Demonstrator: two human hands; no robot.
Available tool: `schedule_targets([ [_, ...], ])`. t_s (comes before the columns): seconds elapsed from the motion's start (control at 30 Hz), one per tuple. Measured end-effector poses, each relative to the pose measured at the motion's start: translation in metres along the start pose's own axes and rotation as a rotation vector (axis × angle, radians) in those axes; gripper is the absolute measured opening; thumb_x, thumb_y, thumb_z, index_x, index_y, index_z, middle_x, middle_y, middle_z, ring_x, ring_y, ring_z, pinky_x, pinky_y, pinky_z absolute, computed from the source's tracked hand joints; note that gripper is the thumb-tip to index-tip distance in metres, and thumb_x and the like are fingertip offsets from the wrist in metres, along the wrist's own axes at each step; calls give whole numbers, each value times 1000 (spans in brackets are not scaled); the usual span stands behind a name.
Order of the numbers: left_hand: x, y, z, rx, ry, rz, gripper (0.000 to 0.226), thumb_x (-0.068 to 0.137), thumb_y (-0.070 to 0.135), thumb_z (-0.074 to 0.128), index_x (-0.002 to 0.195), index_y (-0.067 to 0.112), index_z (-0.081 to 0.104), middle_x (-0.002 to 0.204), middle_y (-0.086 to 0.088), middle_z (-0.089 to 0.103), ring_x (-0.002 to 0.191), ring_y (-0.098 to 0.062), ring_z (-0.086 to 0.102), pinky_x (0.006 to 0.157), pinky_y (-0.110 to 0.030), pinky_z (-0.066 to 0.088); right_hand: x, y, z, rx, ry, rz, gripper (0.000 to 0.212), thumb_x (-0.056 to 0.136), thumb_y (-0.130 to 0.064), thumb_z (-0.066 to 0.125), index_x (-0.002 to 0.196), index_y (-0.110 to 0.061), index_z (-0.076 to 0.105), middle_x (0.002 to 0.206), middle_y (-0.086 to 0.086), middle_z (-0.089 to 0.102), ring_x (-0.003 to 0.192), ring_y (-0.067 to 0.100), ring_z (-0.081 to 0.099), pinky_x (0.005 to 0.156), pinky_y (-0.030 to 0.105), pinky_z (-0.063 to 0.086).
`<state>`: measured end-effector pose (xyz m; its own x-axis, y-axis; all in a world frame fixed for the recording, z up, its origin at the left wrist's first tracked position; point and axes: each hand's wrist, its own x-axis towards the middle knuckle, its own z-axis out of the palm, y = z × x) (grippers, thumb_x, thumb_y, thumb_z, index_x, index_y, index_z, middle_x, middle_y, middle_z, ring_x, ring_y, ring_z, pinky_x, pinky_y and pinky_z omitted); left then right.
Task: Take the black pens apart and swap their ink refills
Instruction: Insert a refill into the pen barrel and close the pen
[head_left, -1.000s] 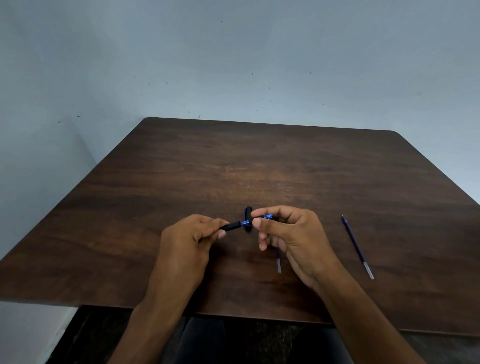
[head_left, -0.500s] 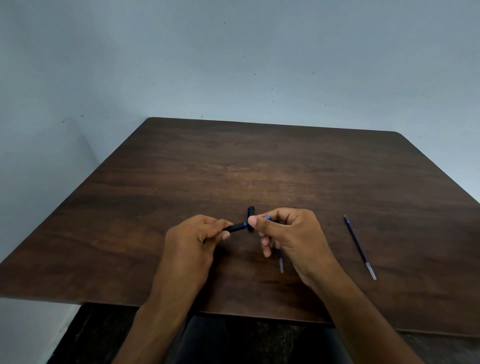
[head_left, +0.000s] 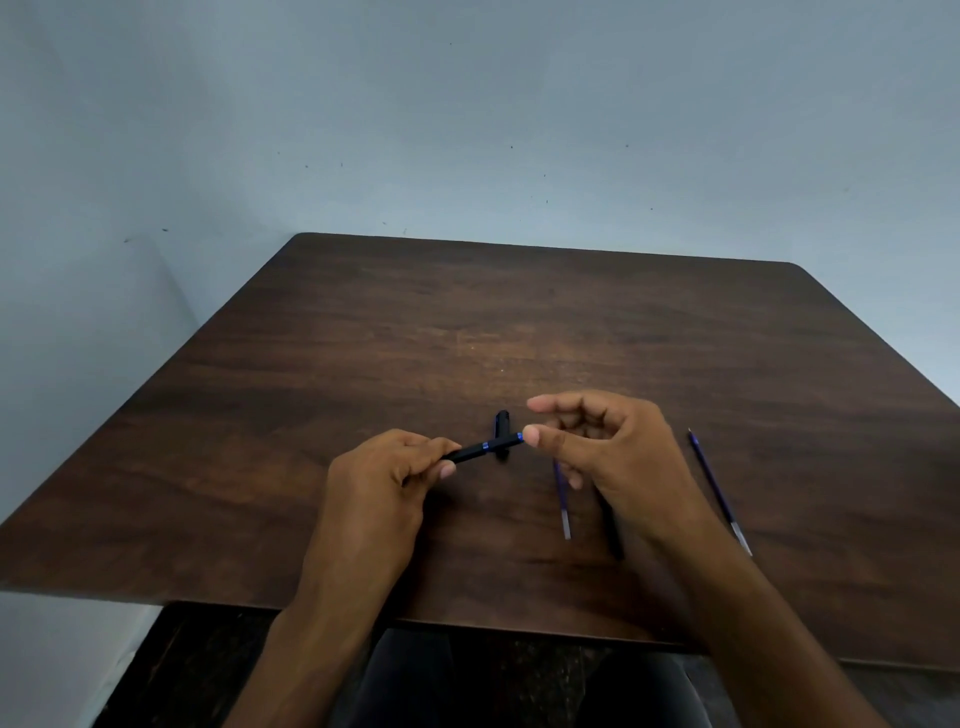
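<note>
My left hand (head_left: 384, 488) grips a black pen barrel (head_left: 480, 448) with blue rings, holding it level and pointing right. My right hand (head_left: 618, 452) is open just right of it, the thumb tip against the barrel's end and the index finger lifted above. Behind the barrel a short black pen piece (head_left: 502, 422) lies on the table. A thin blue ink refill (head_left: 562, 501) lies partly under my right hand. A second blue refill (head_left: 719, 491) lies further right. A dark, slim piece (head_left: 616, 540) shows beneath my right wrist; what it is stays unclear.
The dark wooden table (head_left: 519, 322) stands against a pale blue wall, with a corner at the left. Its near edge (head_left: 467, 621) runs just above my lap.
My right hand has let go of the pen's blue end; its fingers have spread and the index finger has lifted. More black barrel now shows past my left hand.
</note>
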<state>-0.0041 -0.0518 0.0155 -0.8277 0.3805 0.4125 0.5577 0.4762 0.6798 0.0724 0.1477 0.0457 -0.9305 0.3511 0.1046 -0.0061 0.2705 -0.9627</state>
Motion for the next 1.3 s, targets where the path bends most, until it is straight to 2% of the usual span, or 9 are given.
schedule_targets([
  [0.1,1,1,-1,6,14,17,22,79,8,76,96,21,78,87,16,70,80,5,61,77,-1,40,0,0,1,-25,-33,-25,22,82,-7,79,103,-14,76,75,-2,73,47,7,54,53,21,51],
  [0.3,1,1,-3,15,10,27,22,80,9,75,96,24,78,86,12,71,81,-4,64,75,-15,46,0,0,5,-91,-17,-39,2,85,-23,76,86,-21,77,51,-6,63,46,8,52,54,23,51],
  [0.53,1,2,-3,24,6,32,22,82,10,74,98,25,77,86,14,70,81,-1,63,74,-10,44,3,1,8,-230,39,-106,25,87,-43,70,67,-30,69,44,-9,56,40,2,44,44,14,36],
  [0.67,0,3,0,0,9,43,22,81,9,74,97,23,78,85,16,69,84,0,62,74,-3,40,3,2,11,-323,56,-136,39,87,-57,57,61,-28,65,54,12,65,44,26,52,45,32,44],
  [0.8,1,0,0,-6,20,56,23,80,8,75,96,24,78,86,14,70,82,0,63,75,-8,44,4,5,11,-343,114,-129,42,86,-61,56,68,-26,69,64,5,71,57,17,65,53,24,50],
  [0.87,2,-1,-1,0,31,59,24,80,8,75,97,24,78,86,13,71,80,0,64,75,-10,45,3,5,9,-287,87,-140,23,84,-53,67,94,-33,72,78,-6,74,71,5,68,64,18,55],
  [0.93,2,-2,-1,18,33,61,23,81,8,74,98,24,77,86,13,71,80,-1,63,74,-7,44,2,6,6,-221,-7,-156,34,82,-34,78,114,-31,68,89,-7,74,83,7,71,76,20,58],
  [1.2,1,-2,-3,41,22,54,25,81,9,74,98,27,77,87,13,71,82,-5,64,75,-22,50,1,3,8,-314,-28,-175,13,84,-27,76,94,-34,72,77,-12,72,73,-3,66,66,9,50],
  [1.3,1,0,-3,40,22,59,24,82,9,74,98,27,77,87,14,70,81,-3,63,75,-14,47,1,3,9,-311,-7,-177,7,85,-36,73,89,-31,74,73,-11,70,69,5,64,61,17,52],
])
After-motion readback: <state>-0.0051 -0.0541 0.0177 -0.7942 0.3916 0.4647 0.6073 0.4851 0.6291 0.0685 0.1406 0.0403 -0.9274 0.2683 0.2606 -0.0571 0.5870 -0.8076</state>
